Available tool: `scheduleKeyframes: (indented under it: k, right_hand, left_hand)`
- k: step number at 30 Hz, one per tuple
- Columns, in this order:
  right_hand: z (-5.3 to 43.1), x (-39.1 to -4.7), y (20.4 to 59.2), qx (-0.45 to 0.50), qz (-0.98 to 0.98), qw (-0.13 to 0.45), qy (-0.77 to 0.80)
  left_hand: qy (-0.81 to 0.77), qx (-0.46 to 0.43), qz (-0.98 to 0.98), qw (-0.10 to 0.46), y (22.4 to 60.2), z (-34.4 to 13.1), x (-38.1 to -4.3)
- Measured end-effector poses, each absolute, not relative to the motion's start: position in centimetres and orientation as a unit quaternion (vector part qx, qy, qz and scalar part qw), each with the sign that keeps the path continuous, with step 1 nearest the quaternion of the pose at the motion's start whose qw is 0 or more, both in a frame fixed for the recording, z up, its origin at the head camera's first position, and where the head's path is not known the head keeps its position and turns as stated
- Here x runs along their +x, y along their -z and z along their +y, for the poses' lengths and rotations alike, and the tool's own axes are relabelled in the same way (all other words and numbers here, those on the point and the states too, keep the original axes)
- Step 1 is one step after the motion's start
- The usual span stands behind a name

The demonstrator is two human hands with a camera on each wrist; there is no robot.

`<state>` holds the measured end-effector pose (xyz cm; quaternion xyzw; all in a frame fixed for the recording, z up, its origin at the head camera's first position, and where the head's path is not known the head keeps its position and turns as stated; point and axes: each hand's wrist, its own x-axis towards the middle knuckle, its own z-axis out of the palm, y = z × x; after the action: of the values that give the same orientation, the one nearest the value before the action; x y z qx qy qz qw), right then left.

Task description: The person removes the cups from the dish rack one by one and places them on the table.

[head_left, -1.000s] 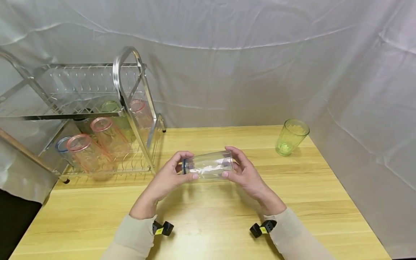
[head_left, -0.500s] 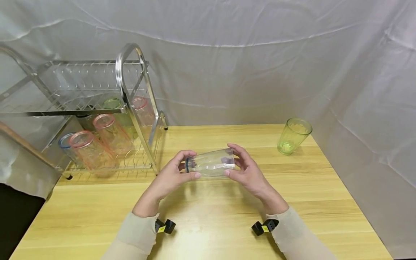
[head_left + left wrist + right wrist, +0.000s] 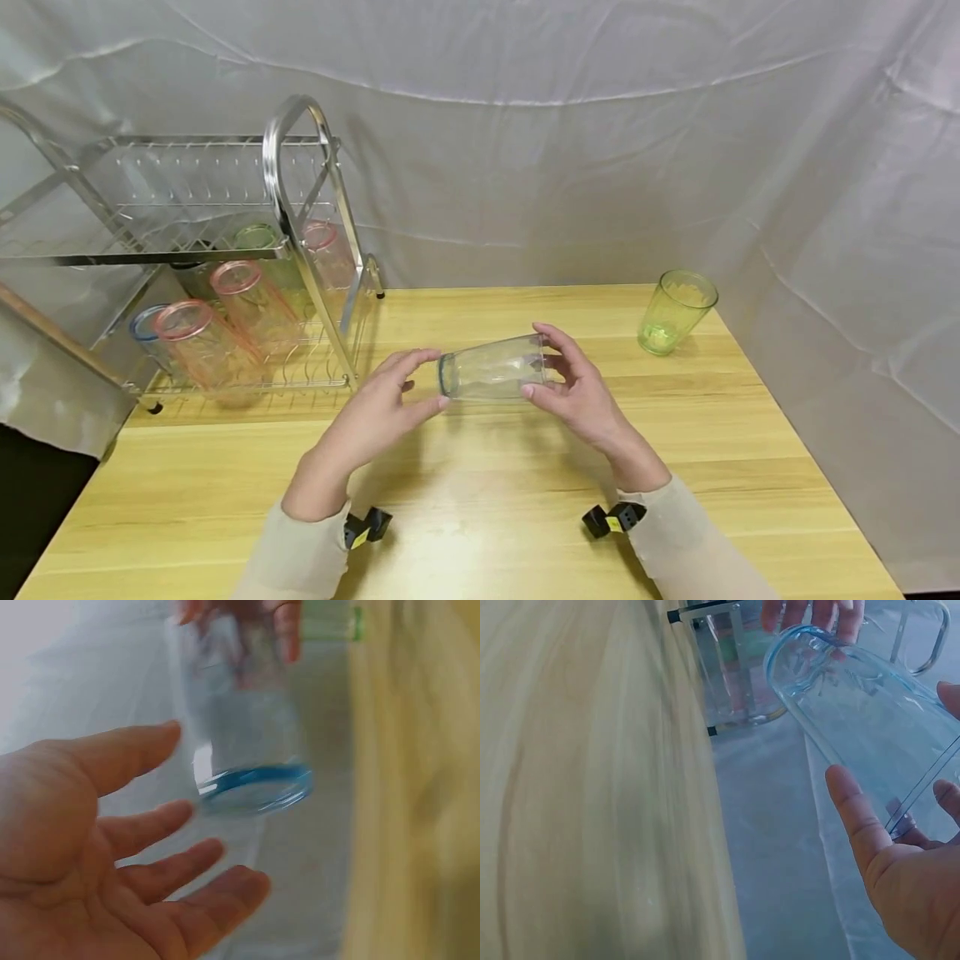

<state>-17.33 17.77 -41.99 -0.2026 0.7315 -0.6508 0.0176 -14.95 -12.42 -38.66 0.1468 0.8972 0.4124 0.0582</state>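
Observation:
A clear glass (image 3: 491, 369) with a bluish base lies sideways in the air above the table, its base toward the left. My right hand (image 3: 585, 400) grips it round the rim end, thumb in front and fingers behind. Just off the base is my left hand (image 3: 378, 408), its fingers spread and relaxed. In the left wrist view the blue-tinted base (image 3: 255, 784) of the glass shows beyond the left fingertips, with a gap between. The right wrist view has the glass (image 3: 870, 705) between the right thumb and fingers.
On the left stands a two-tier metal dish rack (image 3: 330, 275); several upside-down glasses, among them a pink glass (image 3: 202, 350), fill its lower tier. A green glass (image 3: 675, 312) stands upright at the back right of the wooden table (image 3: 480, 517). Grey cloth (image 3: 525, 183) hangs behind.
My left hand has let go of the glass base and drawn back a little to the left. The right hand has moved slightly right and up with the glass.

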Motion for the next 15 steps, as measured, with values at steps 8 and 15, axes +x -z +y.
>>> scheduleKeyframes:
  k: [8,15]
  right_hand:
    - [18.2,-17.3,41.6,-0.190,0.756,0.000,0.627]
    - [18.6,-17.4,41.4,-0.170,0.780,-0.030,0.602]
  left_hand:
    - [-0.267,0.149,0.948,0.086,34.5,-17.2,-12.7]
    - [-0.220,0.080,0.966,0.105,33.7,-22.2,-12.6]
